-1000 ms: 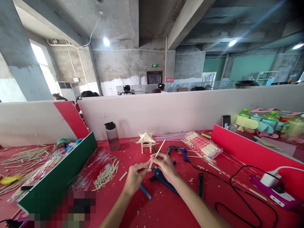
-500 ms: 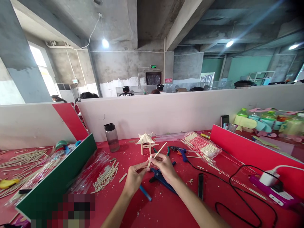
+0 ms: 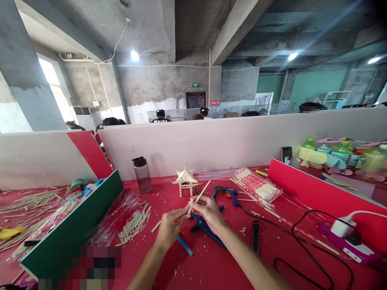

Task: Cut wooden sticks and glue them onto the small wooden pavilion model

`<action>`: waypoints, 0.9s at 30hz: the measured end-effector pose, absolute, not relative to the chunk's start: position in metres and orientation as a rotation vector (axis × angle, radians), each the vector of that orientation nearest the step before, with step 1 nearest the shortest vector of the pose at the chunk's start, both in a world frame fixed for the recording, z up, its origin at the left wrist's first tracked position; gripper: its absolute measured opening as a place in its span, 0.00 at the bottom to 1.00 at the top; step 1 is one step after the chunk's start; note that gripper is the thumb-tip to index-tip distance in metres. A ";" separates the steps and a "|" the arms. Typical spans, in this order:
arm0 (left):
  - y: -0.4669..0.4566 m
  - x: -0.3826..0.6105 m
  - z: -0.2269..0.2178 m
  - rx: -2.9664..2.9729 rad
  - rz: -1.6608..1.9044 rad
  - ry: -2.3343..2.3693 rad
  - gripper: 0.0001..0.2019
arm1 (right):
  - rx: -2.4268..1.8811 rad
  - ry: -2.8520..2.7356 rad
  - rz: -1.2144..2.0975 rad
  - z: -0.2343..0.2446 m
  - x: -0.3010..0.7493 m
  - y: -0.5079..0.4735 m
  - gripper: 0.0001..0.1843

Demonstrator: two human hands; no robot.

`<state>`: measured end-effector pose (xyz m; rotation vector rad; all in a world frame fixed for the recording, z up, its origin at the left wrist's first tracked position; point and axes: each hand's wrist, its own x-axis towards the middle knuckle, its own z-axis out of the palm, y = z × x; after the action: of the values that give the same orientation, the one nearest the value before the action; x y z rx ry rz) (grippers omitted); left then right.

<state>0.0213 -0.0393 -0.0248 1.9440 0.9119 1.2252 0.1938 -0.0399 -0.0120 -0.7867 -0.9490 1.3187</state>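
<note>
My left hand (image 3: 173, 224) pinches a short wooden stick (image 3: 190, 207) between thumb and fingers. In my right hand (image 3: 208, 210) is a longer wooden stick (image 3: 203, 191), slanting up to the right; its lower end meets the short stick, and the fingers partly hide both. Just beyond the hands stands a small pavilion (image 3: 186, 179) built of sticks, with a pointed roof on posts. Under my right hand lies a blue-handled tool (image 3: 207, 229), partly covered. A blue rod (image 3: 185, 245) rests below my left hand.
A pile of short stick pieces (image 3: 136, 225) and a water bottle (image 3: 142, 175) are on the left. To the right lie a blue glue gun (image 3: 231, 195), bagged sticks (image 3: 256, 185), a black cutter (image 3: 255, 237), a looping cable and a purple power strip (image 3: 350, 243). Low boards border both sides.
The longer stick's upper tip has shifted very slightly left and my hands have barely moved. Both sticks stay held together; the things on the table have not moved.
</note>
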 end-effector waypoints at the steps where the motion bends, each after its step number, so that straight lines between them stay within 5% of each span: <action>1: -0.039 0.020 -0.025 1.973 1.228 0.910 0.17 | -0.787 -0.953 1.327 -0.013 0.194 -0.040 0.25; 18: -0.037 0.018 -0.006 1.906 1.168 1.049 0.14 | -0.827 -1.007 1.188 -0.017 0.188 -0.038 0.23; 22: -0.025 -0.003 0.002 1.968 1.162 1.327 0.11 | -0.829 -0.938 1.196 -0.016 0.191 -0.036 0.26; 27: -0.018 -0.038 0.010 2.248 0.745 1.902 0.08 | -0.803 -0.923 1.210 -0.014 0.196 -0.035 0.27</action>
<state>-0.0384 -0.0181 0.0102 2.2476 1.9023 0.7451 0.1962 -0.0354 -0.0143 -0.8033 -0.9227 1.2105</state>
